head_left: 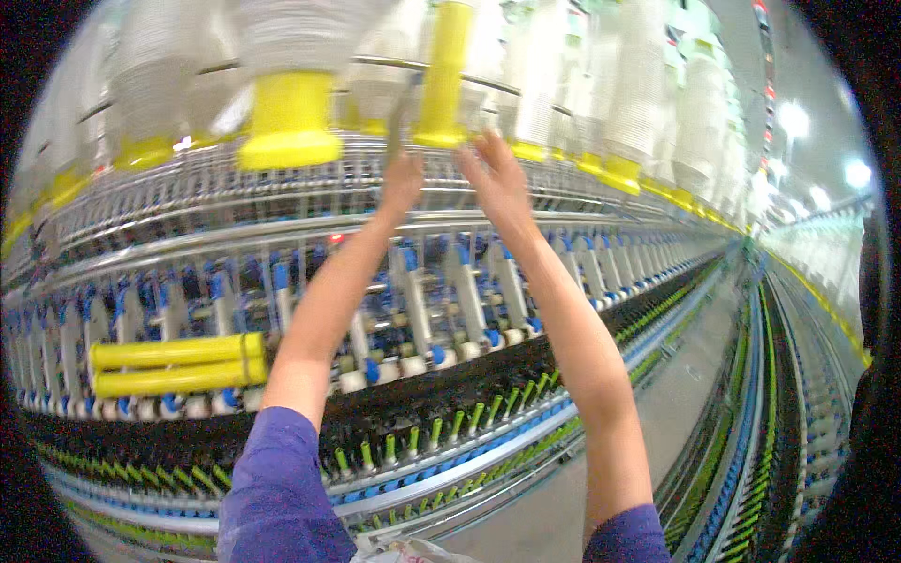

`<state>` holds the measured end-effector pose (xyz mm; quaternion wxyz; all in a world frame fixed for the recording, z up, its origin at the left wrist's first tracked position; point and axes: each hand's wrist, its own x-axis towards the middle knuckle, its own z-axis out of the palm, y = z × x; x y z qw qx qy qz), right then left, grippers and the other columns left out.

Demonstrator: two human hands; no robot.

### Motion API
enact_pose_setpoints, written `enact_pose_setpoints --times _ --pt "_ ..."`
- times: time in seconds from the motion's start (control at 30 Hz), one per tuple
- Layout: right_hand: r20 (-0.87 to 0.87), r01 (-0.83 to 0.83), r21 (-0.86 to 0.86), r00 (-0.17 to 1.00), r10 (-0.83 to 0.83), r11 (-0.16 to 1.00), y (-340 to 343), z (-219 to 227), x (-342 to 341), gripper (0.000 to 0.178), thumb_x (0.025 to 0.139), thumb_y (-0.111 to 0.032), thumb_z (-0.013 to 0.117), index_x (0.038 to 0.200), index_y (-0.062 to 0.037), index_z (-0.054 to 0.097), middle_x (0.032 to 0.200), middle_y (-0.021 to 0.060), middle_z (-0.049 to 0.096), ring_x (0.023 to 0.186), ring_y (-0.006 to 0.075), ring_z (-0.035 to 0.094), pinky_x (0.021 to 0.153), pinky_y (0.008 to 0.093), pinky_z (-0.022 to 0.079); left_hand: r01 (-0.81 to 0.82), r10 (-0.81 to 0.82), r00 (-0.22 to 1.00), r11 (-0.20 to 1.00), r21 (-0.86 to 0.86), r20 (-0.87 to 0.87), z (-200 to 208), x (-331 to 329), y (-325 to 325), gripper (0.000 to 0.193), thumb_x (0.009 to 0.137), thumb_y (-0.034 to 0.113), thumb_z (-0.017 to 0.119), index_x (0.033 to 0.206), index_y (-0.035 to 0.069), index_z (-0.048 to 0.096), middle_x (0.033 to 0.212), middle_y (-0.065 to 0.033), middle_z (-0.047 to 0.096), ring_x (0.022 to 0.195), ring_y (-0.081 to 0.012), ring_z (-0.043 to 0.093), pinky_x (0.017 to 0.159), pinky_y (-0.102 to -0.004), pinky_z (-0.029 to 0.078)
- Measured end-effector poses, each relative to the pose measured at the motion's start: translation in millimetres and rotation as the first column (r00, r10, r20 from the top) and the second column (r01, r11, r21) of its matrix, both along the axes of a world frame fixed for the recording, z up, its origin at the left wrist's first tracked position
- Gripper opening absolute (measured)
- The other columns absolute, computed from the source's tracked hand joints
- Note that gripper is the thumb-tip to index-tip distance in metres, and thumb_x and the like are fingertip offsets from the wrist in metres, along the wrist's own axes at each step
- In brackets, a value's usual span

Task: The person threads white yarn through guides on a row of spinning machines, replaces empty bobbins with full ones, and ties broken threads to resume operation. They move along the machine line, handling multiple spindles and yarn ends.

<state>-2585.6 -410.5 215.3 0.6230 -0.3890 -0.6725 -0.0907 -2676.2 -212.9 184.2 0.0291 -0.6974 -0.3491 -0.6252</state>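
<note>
Both my arms reach up to the row of hanging bobbins on a spinning frame. A nearly bare yellow bobbin tube (pixel 443 80) hangs between and above my hands, with little white roving visible on it. My left hand (pixel 404 183) is closed at its lower left, around the lower end of a long, narrow grey strip (pixel 400 117) that points upward and is blurred. Just right of the tube's flared bottom, my right hand (pixel 497 174) has its thumb and fingers apart, holding nothing I can see. Motion smears both hands somewhat.
Full white roving bobbins (pixel 291 33) on yellow tubes hang all along the top. Two yellow tubes (pixel 178 364) lie on the machine at left. Below run drafting arms with blue parts (pixel 413 291) and green spindles (pixel 436 432). An aisle floor (pixel 690 375) separates another frame at right.
</note>
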Motion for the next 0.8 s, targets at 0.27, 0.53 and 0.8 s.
enact_pose_setpoints --times 0.27,0.53,0.8 --pt "-0.115 -0.398 -0.151 0.916 0.384 0.905 45 92 -38 0.048 0.073 -0.028 0.076 0.105 -0.0014 0.052 0.088 0.0091 0.064 0.075 0.0189 0.063 0.067 0.0333 0.053 -0.443 0.143 0.622 0.875 -0.195 -0.77 -21 -4 31 0.022 0.083 0.007 0.052 0.102 0.003 0.061 0.104 -0.0196 0.062 0.098 -0.0327 0.061 0.082 -0.0459 0.049" --pt "-0.604 -0.952 0.04 0.219 0.766 0.303 -2 -47 -45 0.031 0.076 -0.013 0.069 0.103 -0.0115 0.053 0.083 0.0044 0.06 0.072 0.0175 0.061 0.06 0.0351 0.054 0.949 -0.771 0.237 0.314 0.029 0.592 18 -20 -34 0.055 0.085 0.027 0.06 0.128 0.003 0.035 0.103 -0.0141 0.06 0.081 -0.0235 0.059 0.066 -0.0392 0.05" --pt "-0.65 -0.797 -0.385 0.592 0.476 0.465 -88 -206 26 0.053 0.064 -0.026 0.078 0.104 -0.0045 0.051 0.077 0.009 0.061 0.057 0.0187 0.061 0.052 0.0334 0.051 1.0 -0.801 -0.007 -0.019 -0.014 0.598 -55 29 -183 0.053 0.083 0.017 0.064 0.126 0.002 0.036 0.085 -0.0093 0.057 0.059 -0.0131 0.055 0.048 -0.0254 0.046"
